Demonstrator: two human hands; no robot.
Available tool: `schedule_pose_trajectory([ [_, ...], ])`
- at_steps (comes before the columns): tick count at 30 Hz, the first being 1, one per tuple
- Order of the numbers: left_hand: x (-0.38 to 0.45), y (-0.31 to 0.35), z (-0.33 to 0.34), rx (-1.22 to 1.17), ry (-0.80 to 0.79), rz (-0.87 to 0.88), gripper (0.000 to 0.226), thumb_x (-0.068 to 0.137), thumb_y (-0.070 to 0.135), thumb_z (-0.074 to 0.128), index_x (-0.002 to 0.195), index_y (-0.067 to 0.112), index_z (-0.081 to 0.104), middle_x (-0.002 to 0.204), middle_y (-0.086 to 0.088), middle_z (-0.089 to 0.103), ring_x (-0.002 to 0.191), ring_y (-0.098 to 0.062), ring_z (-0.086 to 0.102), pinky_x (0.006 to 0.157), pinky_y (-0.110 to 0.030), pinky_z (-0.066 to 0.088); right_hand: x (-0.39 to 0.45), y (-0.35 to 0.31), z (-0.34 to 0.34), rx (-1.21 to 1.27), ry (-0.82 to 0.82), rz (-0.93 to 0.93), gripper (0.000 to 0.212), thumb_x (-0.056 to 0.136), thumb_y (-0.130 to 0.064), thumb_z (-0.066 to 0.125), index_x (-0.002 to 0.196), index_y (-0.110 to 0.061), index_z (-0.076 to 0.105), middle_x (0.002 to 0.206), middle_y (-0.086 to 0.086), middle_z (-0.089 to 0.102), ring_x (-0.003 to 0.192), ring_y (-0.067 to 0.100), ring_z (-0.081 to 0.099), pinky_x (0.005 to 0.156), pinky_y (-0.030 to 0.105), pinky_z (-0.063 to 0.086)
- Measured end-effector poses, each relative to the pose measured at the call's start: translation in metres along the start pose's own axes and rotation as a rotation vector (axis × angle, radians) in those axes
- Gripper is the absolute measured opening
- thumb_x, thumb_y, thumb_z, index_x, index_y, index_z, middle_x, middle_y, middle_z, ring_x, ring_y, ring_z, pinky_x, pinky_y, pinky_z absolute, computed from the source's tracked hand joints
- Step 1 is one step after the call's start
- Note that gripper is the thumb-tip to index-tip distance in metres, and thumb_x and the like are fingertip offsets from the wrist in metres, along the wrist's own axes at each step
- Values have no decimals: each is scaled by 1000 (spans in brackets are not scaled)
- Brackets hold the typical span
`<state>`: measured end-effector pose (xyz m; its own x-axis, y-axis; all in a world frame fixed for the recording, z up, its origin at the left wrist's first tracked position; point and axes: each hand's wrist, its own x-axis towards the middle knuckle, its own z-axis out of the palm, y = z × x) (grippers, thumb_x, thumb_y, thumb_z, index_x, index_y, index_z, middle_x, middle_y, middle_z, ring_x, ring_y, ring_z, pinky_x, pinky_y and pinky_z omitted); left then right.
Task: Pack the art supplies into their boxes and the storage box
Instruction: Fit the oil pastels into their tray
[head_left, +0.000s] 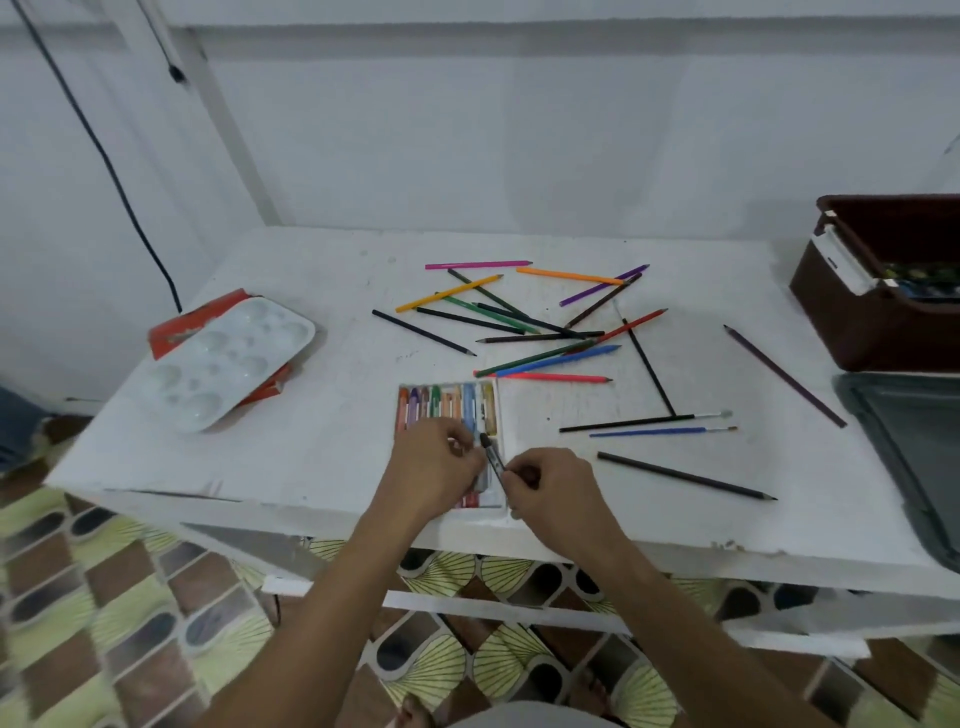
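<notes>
bare forearms, sleeves perhaps out of view

Glossy white plastic palette (228, 364) — scuffed, matt-painted table (322, 447).

Both hands over crayon box (449, 400), right hand (558, 491) pinching dark crayon (491, 451)

Your left hand (434, 462) hides the crayon box (451, 410) near half; storage box (883, 312) and grey lid (904, 447) clipped at right edge.
</notes>
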<state>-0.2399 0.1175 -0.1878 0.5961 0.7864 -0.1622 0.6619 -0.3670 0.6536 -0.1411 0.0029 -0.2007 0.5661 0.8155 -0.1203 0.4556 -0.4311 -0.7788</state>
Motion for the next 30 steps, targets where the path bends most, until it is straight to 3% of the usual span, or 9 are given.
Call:
schedule_pose_trajectory([
  [7, -4, -8, 2, 91, -51, 87, 22, 91, 29, 59, 108, 18, 67, 95, 2, 68, 74, -4, 57, 57, -7, 35, -3, -1, 8, -63, 25, -25, 18, 90, -27, 61, 97, -12, 69, 80, -4, 63, 61, -3, 53, 52, 5, 40],
  [9, -5, -12, -2, 96, -58, 115, 22, 92, 28, 58, 110, 20, 67, 91, 4, 67, 70, -1, 56, 57, -8, 35, -1, -2, 7, -72, 12, -37, 20, 92, -29, 58, 101, -14, 68, 86, -2, 66, 64, -2, 53, 54, 5, 39],
  [13, -4, -16, -8, 153, -71, 188, 25, 91, 27, 62, 115, 21, 66, 71, 11, 57, 60, 0, 52, 54, -11, 35, 7, 1, 2, -116, -28, -81, 31, 93, -31, 56, 123, -22, 60, 99, -1, 62, 79, 5, 52, 72, 14, 38],
  [16, -3, -17, -9, 218, -100, 242, 34, 90, 27, 63, 124, 21, 63, 73, 11, 55, 58, 0, 47, 54, -11, 32, 12, 5, 0, -226, -98, -93, 40, 94, -33, 54, 133, -27, 52, 100, -2, 51, 88, 7, 44, 80, 18, 31],
  [25, 3, -25, -7, 361, -101, 294, 36, 88, 38, 64, 123, 32, 63, 96, 2, 52, 84, -14, 53, 74, -27, 48, 17, 5, 2, -299, -134, -157, 41, 94, -31, 53, 135, -30, 48, 101, -2, 43, 87, 8, 44, 76, 19, 36],
  [30, 5, -31, -6, 328, -97, 311, 41, 85, 40, 67, 125, 31, 62, 98, 1, 53, 89, -14, 51, 74, -27, 45, 17, 1, 5, -274, -129, -182, 39, 96, -36, 49, 134, -28, 51, 97, -2, 41, 84, 11, 50, 73, 21, 41],
])
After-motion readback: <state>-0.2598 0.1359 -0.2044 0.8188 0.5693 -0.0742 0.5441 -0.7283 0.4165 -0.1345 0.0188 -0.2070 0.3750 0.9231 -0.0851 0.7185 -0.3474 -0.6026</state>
